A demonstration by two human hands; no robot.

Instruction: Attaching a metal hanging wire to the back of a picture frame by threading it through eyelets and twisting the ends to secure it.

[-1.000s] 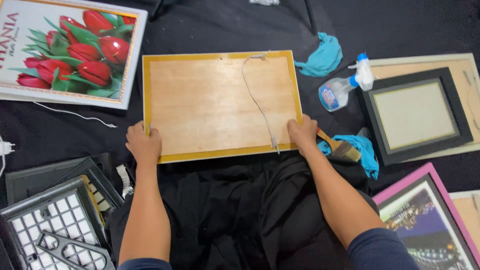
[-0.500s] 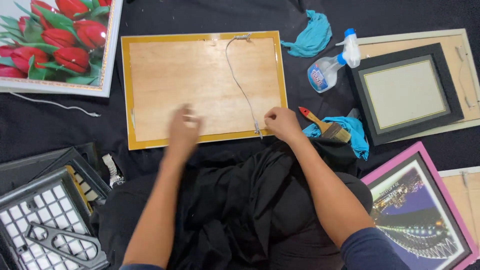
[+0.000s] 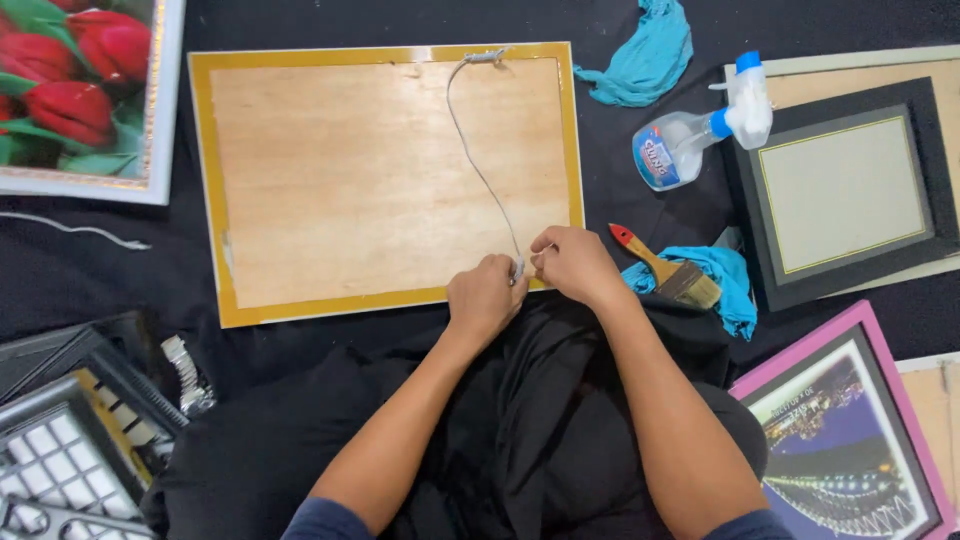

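I am seeing my right hand point(image 3: 572, 262) and my left hand point(image 3: 485, 298) meeting at the near edge of the large yellow-bordered picture frame lying face down with its pale plywood backing up point(image 3: 350, 180). Both hands are closing narrowly, fingertips pinching the lower end of the thin grey hanging cord point(image 3: 478, 165) between them; the right is gripping from the outer side, the left from the inner side, knuckles nearly touching. The grip is staying small and tight because the cord end is slight and sits right at the frame's bottom rail, where its fixing appears to be; the fixing itself is hidden under the fingers.

The cord is running slack in a loose curve up across the backing to a small metal fitting at the middle of the far rail. The frame is lying flat on the black cloth covering the floor point(image 3: 620, 150), back upward, which is giving both hands open access to the cord.

Just beside the right hand, a red-handled flat paintbrush point(image 3: 660, 266) is resting on a crumpled teal rag point(image 3: 722, 280). Farther off, a clear spray bottle with a white and blue trigger head point(image 3: 700, 130) is lying on its side, near a second teal rag point(image 3: 645, 60) and a black frame with a grey panel point(image 3: 840, 190). A white-framed tulip picture point(image 3: 80, 95) is lying to the left, well apart.
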